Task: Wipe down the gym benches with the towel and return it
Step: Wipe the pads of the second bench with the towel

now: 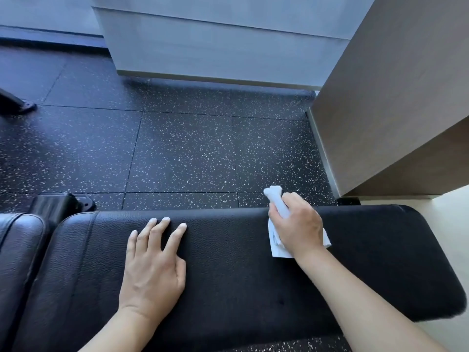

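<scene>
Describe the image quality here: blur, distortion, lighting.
Head view: wide-angle lens bows the bench and wall lines; the pad's far right end smears into blur; cool, soft light, no harsh glare; left hand, right hand and towel stay sharp.

Soft, even daylight filled the scene, cool and bluish toward the upper left of the frame and warmer at the right edge. The bench pad (228,262) carried a pale sheen along its far edge and left end, fading to flat black at lower right. The wide lens bowed straight lines near the edges. The pad's lower right corner smeared into blur.
</scene>
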